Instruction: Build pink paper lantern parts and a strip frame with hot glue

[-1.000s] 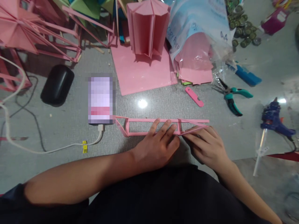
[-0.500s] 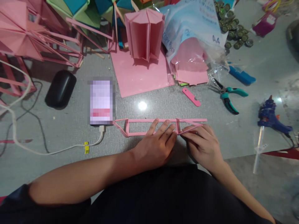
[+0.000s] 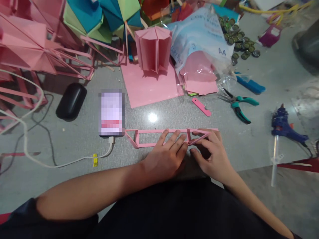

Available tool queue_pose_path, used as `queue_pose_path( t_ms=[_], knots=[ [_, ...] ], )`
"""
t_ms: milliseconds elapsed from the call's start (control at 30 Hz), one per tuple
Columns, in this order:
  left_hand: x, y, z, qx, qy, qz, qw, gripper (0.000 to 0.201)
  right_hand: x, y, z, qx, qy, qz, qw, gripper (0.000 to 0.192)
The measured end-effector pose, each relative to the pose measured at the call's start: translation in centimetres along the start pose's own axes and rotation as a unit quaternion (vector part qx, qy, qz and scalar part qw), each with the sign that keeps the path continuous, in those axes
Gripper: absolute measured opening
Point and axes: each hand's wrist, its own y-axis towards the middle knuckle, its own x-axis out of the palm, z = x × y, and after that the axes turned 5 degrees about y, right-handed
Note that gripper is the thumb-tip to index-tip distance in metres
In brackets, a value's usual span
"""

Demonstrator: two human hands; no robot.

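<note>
While both hands meet at frame centre, left hand point(image 3: 167, 156) presses flat, fingers spread, on pink paper-strip frame point(image 3: 159, 136); right hand point(image 3: 211, 153) pinches frame's right end between curled fingers. Frame's long axis runs left-right, just above hands. Phone point(image 3: 111, 113) touches its left end. Pink cutter point(image 3: 201, 106), pliers point(image 3: 236, 105) upper right; open floor between.
</note>
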Motion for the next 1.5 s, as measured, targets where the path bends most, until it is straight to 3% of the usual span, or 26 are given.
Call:
queue_pose_path(
  t_ms=[500,600,700,800,867,1000,1100,1200,1500],
  knots=[
    [0.0,0.3,-0.3,-0.011,0.014,0.011,1.000,0.055,0.8,0.0,-0.1,-0.011,-0.082,0.047,0.996,0.019],
    [-1.4,0.2,0.4,-0.005,0.042,0.051,0.998,0.050,1.0,0.0,0.2,-0.017,-0.082,0.051,0.995,0.019],
    [-4.1,-1.1,1.3,-0.005,0.048,0.095,0.994,0.026,1.3,-0.1,0.4,-0.024,-0.081,0.057,0.995,0.021],
    [-6.4,-3.9,1.6,-0.053,0.037,0.164,0.984,0.020,1.5,0.0,0.7,-0.033,-0.081,0.064,0.994,0.023],
    [-6.9,-6.2,1.2,-0.120,0.029,0.208,0.970,0.020,1.6,0.0,0.9,-0.037,-0.077,0.067,0.994,0.023],
    [-5.3,-10.0,-0.3,-0.307,-0.002,0.244,0.920,0.017,1.8,0.1,1.1,-0.040,-0.070,0.067,0.994,0.023],
    [-3.5,-10.7,-1.5,-0.412,-0.046,0.237,0.878,0.015,1.8,0.1,1.2,-0.041,-0.070,0.071,0.994,0.024],
    [-2.7,-9.9,-2.3,-0.422,-0.089,0.224,0.874,0.015,1.8,0.1,1.1,-0.036,-0.068,0.072,0.994,0.026],
    [-3.1,-8.5,-2.4,-0.422,-0.140,0.176,0.878,0.015,1.9,0.1,0.8,-0.038,-0.067,0.066,0.995,0.029]
  ],
)
